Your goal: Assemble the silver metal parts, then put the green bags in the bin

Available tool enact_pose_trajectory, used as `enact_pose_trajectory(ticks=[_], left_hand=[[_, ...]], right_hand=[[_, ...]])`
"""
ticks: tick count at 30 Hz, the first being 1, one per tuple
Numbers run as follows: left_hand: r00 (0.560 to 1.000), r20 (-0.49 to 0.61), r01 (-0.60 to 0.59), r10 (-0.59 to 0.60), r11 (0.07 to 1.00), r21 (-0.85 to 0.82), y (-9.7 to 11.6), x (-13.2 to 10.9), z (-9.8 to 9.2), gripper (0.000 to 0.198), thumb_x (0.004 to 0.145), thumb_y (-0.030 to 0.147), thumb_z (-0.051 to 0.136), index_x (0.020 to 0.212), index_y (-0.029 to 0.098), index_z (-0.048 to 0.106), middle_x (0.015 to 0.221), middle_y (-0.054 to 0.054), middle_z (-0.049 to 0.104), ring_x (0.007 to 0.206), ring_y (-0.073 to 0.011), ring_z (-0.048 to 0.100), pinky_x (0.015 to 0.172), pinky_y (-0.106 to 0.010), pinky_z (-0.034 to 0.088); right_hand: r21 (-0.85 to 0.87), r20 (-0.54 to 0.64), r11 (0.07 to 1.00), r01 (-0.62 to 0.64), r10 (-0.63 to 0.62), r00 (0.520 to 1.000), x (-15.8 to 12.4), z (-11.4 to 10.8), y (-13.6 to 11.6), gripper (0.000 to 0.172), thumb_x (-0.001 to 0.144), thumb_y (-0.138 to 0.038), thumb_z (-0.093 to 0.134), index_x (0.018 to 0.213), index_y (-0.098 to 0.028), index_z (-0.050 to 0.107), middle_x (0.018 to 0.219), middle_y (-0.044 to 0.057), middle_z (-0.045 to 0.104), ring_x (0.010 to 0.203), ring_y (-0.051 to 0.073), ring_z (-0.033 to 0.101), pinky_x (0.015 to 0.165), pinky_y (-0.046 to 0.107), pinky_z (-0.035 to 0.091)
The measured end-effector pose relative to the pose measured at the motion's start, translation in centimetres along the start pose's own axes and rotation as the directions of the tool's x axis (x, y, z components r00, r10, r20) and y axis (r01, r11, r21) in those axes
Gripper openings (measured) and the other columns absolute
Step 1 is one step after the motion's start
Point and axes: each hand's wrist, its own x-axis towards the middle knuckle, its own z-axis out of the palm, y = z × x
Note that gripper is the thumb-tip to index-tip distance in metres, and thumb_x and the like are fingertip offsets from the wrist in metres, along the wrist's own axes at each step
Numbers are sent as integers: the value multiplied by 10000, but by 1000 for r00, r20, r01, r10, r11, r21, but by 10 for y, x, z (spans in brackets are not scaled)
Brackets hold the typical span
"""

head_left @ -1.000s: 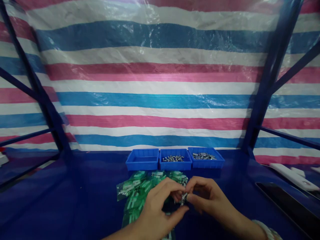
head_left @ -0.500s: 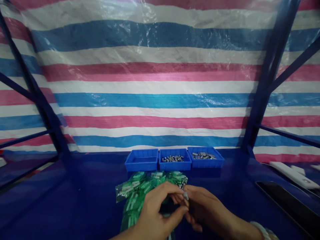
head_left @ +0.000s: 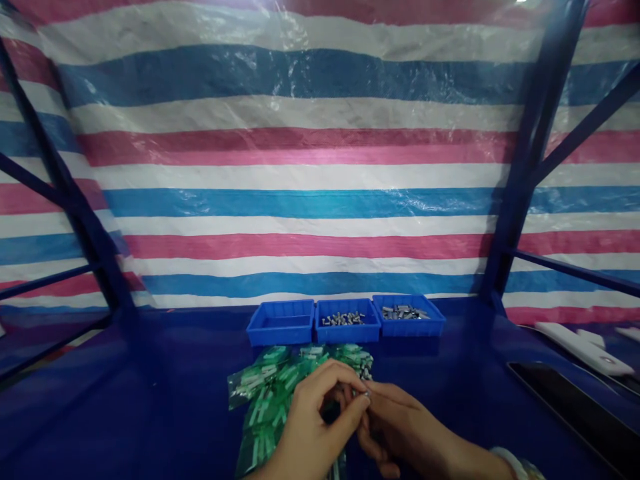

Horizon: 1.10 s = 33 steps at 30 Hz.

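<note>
Where the 2 hands meet: a small metal piece (head_left: 368, 394) shows at the fingertips, raised over the blue table (head_left: 175, 400), beyond which stand 3 trays.
Left hand (head_left: 320, 417): thumb and index finger curve round and close at their tips, pinching the piece; the palm faces the other hand.
Right hand (head_left: 407, 427): brought up against the left fingertips, its lower fingers curled; whether it grips the piece too, I cannot tell, since its own fingers hide that.
Fingertip work: this looks like fine handling of 1 small part, best done with a light, firm pinch from the left while the right does the adjusting in short, gentle turns.
Slip risk: a smooth metal part could spring out if squeezed at its end, so gripping it across the sides seems safer.
Sight line: tilting the right knuckles aside would probably uncover the piece and make alignment easier to check.
Metal piece: silvery and bright where light catches it; mostly covered by fingers, so its outline is too small to make out.
Green bags (head_left: 265, 407): clear, green-tinted packets heaped beside and behind the left hand; a dropped part could hide there.
Middle tray (head_left: 347, 333): blue, holding short silvery pieces.
Right tray (head_left: 413, 328): blue, holding flatter, longer silvery pieces.
</note>
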Motion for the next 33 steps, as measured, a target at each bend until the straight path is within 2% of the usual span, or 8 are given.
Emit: enact_pose_trajectory(ticks=[6,10,13,15,20,23,27,33], left_hand=[[992,-54,-110,114,991,74,6,16,-3,126,782,61,616,771,184,641,794,-19,686,751,-160,666,700,-274,530],[964,14,-253,265,904,344,-6,65,-17,91,816,92,606,837,174,640,827,-24,692,766,-154,660,733,-290,528],[967,104,-255,233,881,399,-26,102,-26,112,784,99,656,872,169,652,795,-18,685,722,-166,654,696,-308,533],[967,144,-251,210,870,425,-37,110,-28,155,757,125,699,900,169,660,830,-32,689,745,-193,655,700,-345,537],[962,191,-263,196,855,448,-27,74,-24,156,825,114,612,962,185,636,976,-60,690,936,-223,649,852,-414,517],[955,218,-277,201,867,414,-12,41,-21,198,839,75,552,984,195,614,1009,-62,675,957,-202,644,858,-372,524],[958,194,-270,211,893,361,-7,15,-20,222,842,40,510,970,195,603,991,-62,668,937,-185,650,826,-325,532],[973,121,-226,196,919,325,-12,11,-21,200,837,43,509,918,192,615,939,-60,675,907,-185,656,810,-319,533]], right_hand=[[-246,-112,963,106,-137,984,0,-4,-6,520,897,-636,463,719,-154,543,542,-40,473,422,57,391,399,160,327],[-374,-205,904,204,-295,933,1,-17,-19,485,904,-611,473,749,-157,544,567,-38,477,472,76,395,436,179,320],[-481,-233,849,218,-364,902,2,-28,-31,497,921,-616,418,745,-166,533,570,-38,465,482,88,378,438,193,301],[-590,-216,777,218,-413,885,1,-32,-37,461,952,-559,397,744,-171,535,594,-33,471,509,97,395,466,206,316],[-901,88,371,226,-354,931,-5,-33,-39,53,851,-230,608,843,-182,630,745,-11,592,667,130,527,617,233,401],[-941,224,191,280,-270,936,-7,-32,-32,155,766,-170,663,917,-200,660,899,18,656,820,173,601,750,274,454],[-951,263,108,289,-206,942,-7,-29,-23,235,776,-157,661,1001,-222,676,1020,43,673,957,203,620,844,291,464],[-958,245,103,267,-188,951,-6,-26,-25,198,829,-141,627,999,-231,679,1032,51,674,975,206,620,862,296,464]])
